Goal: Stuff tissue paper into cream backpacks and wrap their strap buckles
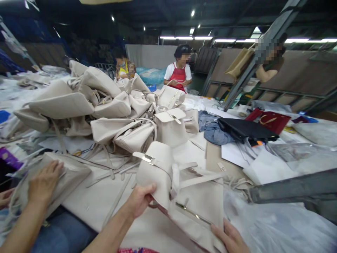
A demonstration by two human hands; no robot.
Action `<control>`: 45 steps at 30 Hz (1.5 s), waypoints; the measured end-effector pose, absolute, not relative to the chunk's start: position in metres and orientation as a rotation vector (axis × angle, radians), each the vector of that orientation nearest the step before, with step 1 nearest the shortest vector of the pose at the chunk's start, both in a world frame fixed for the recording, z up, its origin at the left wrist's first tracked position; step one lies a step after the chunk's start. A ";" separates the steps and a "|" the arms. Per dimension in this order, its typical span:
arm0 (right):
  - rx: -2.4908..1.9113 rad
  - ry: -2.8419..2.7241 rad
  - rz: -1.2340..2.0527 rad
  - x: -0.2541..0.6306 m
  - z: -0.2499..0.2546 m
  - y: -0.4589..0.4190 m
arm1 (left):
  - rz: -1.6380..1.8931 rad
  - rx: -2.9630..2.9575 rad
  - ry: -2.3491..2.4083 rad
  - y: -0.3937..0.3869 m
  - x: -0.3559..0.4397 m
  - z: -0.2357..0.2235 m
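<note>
A cream handbag [202, 196] lies before me with its flap [155, 172] lifted up and to the left. My left hand [142, 198] grips the flap's lower edge, thumb on its outer face. A gold clasp [148, 159] and a short strap sit on that flap. At the bag's lower right, my right hand [230, 237] holds the body's edge, with its thumb near a gold-coloured metal strip [195, 214]. Loose straps lie across the bag's upper part. The fingers behind the material are partly hidden.
Cream bags [110, 105] are heaped at the back left. A co-worker's hand [44, 182] rests on another bag at the left. A metal bar [292, 186] and clear plastic [276, 225] are at the right. Farther back lie a black item [244, 128] and a red bag [273, 121].
</note>
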State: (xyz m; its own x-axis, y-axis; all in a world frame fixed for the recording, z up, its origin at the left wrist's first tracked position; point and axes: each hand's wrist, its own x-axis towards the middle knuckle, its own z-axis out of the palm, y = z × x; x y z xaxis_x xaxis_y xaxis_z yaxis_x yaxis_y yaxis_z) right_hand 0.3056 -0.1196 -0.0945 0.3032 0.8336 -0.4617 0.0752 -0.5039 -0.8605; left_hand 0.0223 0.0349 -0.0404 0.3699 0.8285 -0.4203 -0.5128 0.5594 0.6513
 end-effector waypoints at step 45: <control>-1.238 -0.626 1.328 0.213 -0.041 -0.074 | 0.497 0.858 1.452 -0.017 -0.075 -0.095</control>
State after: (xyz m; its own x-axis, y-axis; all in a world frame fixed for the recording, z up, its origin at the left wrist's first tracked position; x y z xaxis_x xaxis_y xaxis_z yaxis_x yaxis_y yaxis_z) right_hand 0.2133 -0.0738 -0.0410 0.2158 0.9318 -0.2920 -0.3679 -0.1994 -0.9082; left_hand -0.0748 -0.0166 -0.0950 0.0959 0.7560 -0.6475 0.2006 0.6225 0.7565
